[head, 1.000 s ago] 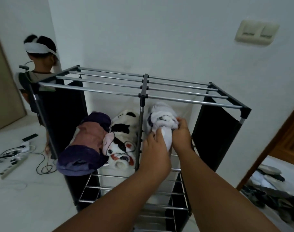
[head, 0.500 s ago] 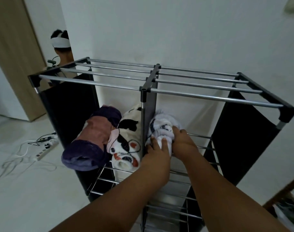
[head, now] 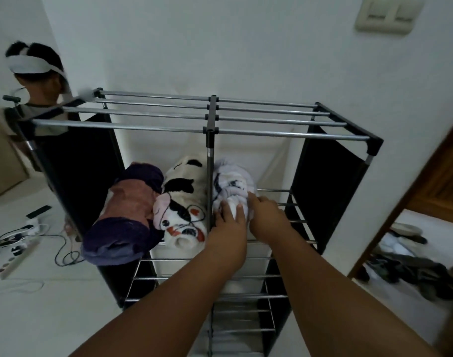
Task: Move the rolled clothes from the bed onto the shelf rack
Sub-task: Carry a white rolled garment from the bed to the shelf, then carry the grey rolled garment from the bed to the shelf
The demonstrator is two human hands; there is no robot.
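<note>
A metal shelf rack (head: 284, 135) with black fabric sides stands against the white wall. On its second tier lie three rolled clothes: a purple and pink roll (head: 127, 215) at the left, a white roll with black and red print (head: 181, 202) in the middle, and a pale white roll (head: 230, 184) just right of the centre post. My left hand (head: 228, 228) and my right hand (head: 269, 220) both grip the near end of the pale white roll, which rests on the tier's bars.
Another person with a white headband (head: 34, 70) stands behind the rack's left end. A power strip and cables (head: 19, 243) lie on the floor at the left. A wooden door frame (head: 411, 197) and scattered shoes (head: 411, 269) are at the right.
The pale white roll has been lowered from just above the tier onto the bars, with both hands still on it. The head camera has shifted.
</note>
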